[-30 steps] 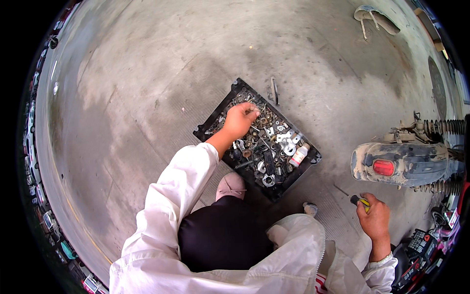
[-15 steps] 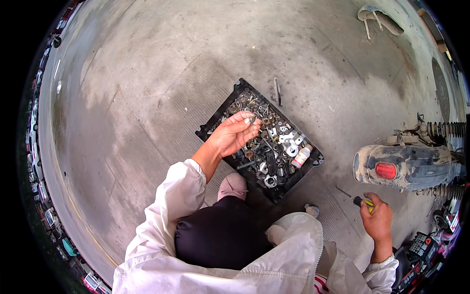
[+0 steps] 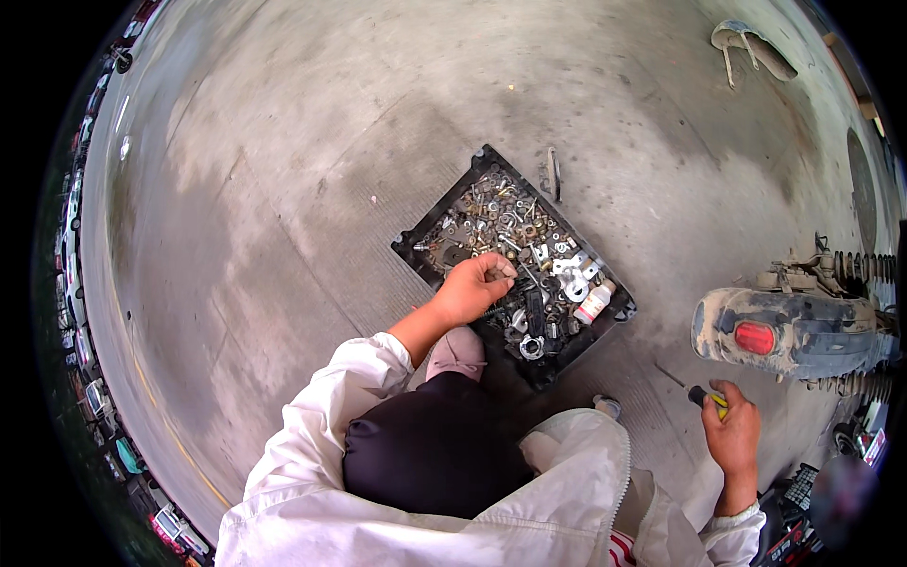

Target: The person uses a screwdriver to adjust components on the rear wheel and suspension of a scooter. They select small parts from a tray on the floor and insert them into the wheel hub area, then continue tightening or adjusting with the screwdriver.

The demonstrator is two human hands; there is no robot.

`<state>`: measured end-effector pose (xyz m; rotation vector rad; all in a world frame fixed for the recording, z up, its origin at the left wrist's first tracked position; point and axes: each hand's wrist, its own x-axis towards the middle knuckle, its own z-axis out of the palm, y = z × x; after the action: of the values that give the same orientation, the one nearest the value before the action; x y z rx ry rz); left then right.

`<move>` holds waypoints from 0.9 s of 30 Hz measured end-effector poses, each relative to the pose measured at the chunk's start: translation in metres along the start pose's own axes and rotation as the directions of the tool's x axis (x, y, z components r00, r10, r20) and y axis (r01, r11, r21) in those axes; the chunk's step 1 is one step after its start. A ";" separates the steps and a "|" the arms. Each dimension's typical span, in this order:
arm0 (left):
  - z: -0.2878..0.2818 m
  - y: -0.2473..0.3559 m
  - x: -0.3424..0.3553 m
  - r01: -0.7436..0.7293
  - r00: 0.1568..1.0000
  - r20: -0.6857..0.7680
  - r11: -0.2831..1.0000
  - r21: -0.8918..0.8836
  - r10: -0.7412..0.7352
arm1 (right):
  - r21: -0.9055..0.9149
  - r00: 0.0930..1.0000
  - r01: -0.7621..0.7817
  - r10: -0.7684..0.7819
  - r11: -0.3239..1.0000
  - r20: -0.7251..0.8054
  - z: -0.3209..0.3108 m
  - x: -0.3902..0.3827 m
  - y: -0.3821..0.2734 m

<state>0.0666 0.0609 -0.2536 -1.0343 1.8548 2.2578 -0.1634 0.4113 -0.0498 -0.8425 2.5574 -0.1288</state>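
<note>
A black plastic tray point(image 3: 436, 220) on the concrete floor holds loose nuts, bolts, washers and other metal parts. My left hand point(image 3: 472, 289) is over its near left part, thumb and fingers curled together. What they pinch, if anything, is hidden. Silvery brackets point(image 3: 573, 280) and a small white bottle with a red label point(image 3: 593, 302) lie in the tray's right part. Out to the right, my right hand point(image 3: 733, 437) is closed round a screwdriver with a black and yellow handle point(image 3: 700, 396). Its thin shaft points up and left, away from the tray.
Beyond the tray lies a narrow metal piece point(image 3: 552, 176). At the right stands a muddy motorcycle rear fender with a red light point(image 3: 756, 336). A loose curved fender point(image 3: 756, 49) lies far right. My pink shoe point(image 3: 457, 353) is by the tray's near edge.
My left hand has come down and nearer, and the small metal part seen in its fingers is out of sight. My right hand keeps the screwdriver. The whole view has shifted slightly.
</note>
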 end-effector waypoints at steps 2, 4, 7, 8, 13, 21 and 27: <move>0.002 0.002 -0.002 -0.015 0.999 -0.032 0.998 0.068 0.017 | -0.001 1.000 0.009 -0.009 1.000 -0.002 0.000 -0.001 0.000; 0.005 0.004 -0.003 -0.010 0.998 -0.052 0.990 0.141 0.017 | -0.003 1.000 0.010 -0.010 1.000 0.000 0.001 -0.001 0.001; 0.007 0.000 -0.003 -0.025 0.999 -0.027 0.989 0.144 0.029 | -0.004 1.000 0.001 -0.001 1.000 0.008 0.001 -0.001 -0.001; 0.008 0.000 -0.004 -0.041 0.999 -0.020 0.988 0.147 0.044 | -0.003 1.000 0.004 -0.004 1.000 0.005 0.000 -0.001 -0.002; 0.010 0.004 -0.008 -0.016 1.000 0.011 0.979 0.204 0.014 | -0.007 1.000 0.011 -0.011 1.000 0.001 0.001 -0.002 -0.004; 0.016 0.010 -0.018 -0.156 0.988 0.067 0.875 0.458 0.141 | -0.022 1.000 0.015 -0.015 1.000 -0.001 0.002 -0.002 -0.007; 0.018 0.008 -0.022 -0.210 0.978 0.136 0.763 0.611 0.161 | -0.009 1.000 0.011 -0.011 1.000 0.003 0.003 -0.003 -0.006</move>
<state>0.0719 0.0832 -0.2348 -0.6561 2.4931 1.4965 -0.1572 0.4081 -0.0500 -0.8590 2.5527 -0.1195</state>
